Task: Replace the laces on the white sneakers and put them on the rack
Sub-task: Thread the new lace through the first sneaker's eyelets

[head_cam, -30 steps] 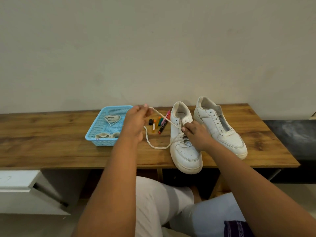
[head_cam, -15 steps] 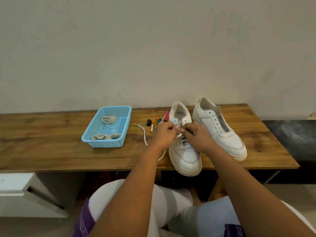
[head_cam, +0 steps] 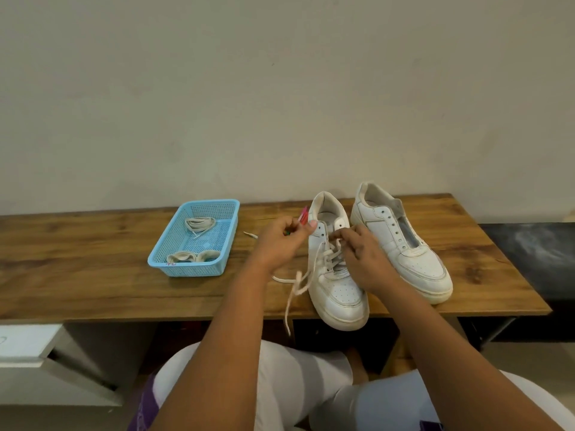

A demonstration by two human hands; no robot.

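Two white sneakers stand on the wooden table [head_cam: 93, 275]. The left sneaker [head_cam: 339, 293] is partly laced, and its cream lace [head_cam: 295, 284] trails off its left side over the table's front edge. My left hand [head_cam: 281, 241] is beside the upper eyelets with its fingers curled; whether it grips the lace is hidden. My right hand [head_cam: 362, 256] pinches the lace at the upper eyelets. The right sneaker [head_cam: 404, 244] has empty eyelets and an open tongue.
A light blue basket [head_cam: 174, 262] at the left holds several coiled laces [head_cam: 199, 225]. Coloured markers [head_cam: 302, 216] lie behind my left hand. A loose lace tip [head_cam: 250, 234] shows next to the basket. A white cabinet [head_cam: 28, 346] stands at lower left.
My left hand came in from near the basket to the left sneaker's eyelets. The lace that looped on the table now hangs down over the front edge. My right hand shifted slightly up the lacing.
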